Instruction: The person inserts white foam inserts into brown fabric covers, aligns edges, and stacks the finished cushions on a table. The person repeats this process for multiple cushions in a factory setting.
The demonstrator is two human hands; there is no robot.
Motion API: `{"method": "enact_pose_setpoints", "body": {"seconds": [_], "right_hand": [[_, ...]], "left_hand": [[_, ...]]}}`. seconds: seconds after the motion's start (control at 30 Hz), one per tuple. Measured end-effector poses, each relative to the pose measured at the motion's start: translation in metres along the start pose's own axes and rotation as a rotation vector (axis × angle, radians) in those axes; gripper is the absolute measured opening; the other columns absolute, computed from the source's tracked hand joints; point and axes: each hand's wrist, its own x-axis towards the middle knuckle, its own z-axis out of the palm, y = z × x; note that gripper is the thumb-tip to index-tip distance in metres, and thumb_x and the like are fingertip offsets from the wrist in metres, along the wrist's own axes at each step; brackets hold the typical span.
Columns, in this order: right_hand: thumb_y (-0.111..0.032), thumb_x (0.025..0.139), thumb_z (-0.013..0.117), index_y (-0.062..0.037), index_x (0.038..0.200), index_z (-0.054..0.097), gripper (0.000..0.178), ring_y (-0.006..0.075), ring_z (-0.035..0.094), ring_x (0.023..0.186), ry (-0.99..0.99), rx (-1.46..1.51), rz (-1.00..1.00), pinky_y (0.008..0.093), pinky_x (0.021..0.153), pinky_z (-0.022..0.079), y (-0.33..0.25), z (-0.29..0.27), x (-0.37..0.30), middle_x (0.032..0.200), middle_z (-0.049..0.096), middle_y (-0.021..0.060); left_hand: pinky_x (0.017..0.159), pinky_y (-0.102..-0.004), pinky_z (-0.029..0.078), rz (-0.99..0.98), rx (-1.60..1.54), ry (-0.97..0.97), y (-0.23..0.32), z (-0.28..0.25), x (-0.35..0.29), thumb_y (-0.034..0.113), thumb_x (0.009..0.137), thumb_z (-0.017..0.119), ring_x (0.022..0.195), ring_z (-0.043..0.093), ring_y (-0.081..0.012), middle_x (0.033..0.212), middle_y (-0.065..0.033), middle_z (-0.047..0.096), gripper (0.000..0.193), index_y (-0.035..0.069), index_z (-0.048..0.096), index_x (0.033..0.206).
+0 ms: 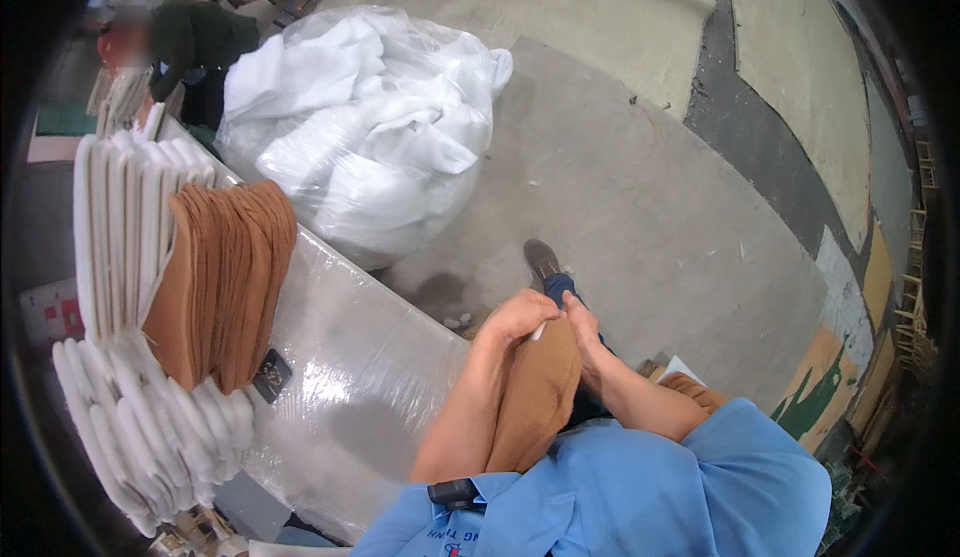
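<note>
A brown fabric piece [538, 397], rounded and cover-like, lies along my left forearm in front of my blue shirt. My left hand [523, 317] has its fingers curled over the far end of it, where a small bit of white shows at the edge. From the other side my right hand [584, 332] grips the same end, thumb up near the left fingertips. The undersides of both hands are hidden. Beyond them is my dark shoe [542, 257] on the floor. Below my right forearm, another brown fabric piece [695, 391] shows in part beside something white.
At left, a film-covered table [340, 377] carries a stack of brown fabric pieces [225, 282], folded white padding [130, 222] and a dark flat device [271, 375]. Past it stands a large clear bag of white batting [370, 137]. A person [200, 42] bends at the far left. Flat sheets [800, 77] cover the floor's right side.
</note>
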Motion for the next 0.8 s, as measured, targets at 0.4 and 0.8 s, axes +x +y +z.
{"method": "enact_pose_setpoints", "body": {"seconds": [0.4, 0.8], "right_hand": [[-0.042, 0.103, 0.068, -0.0168, 0.071, 0.055, 0.042, 0.0137, 0.042, 0.053, 0.177, -0.425, -0.138, 0.0362, 0.051, 0.034, 0.004, 0.016, 0.082, 0.065, 0.051, -0.0029], [-0.049, 0.099, 0.073, -0.0125, 0.072, 0.06, 0.047, 0.0181, 0.053, 0.063, 0.117, -0.562, -0.052, 0.0388, 0.061, 0.043, 0.03, 0.048, 0.1, 0.069, 0.057, 0.0003]], "left_hand": [[0.064, -0.0402, 0.053, 0.142, -0.045, 0.269, -0.011, -0.006, -0.013, 0.023, 0.083, 0.074, 0.067, 0.068, -0.0255, 0.076, -0.0196, 0.071, 0.03, -0.006, 0.076, 0.086], [0.068, -0.0513, 0.052, 0.116, 0.001, 0.519, -0.047, -0.007, -0.02, 0.026, 0.079, 0.066, 0.068, 0.068, -0.0416, 0.072, -0.0268, 0.067, 0.03, -0.002, 0.075, 0.075]]}}
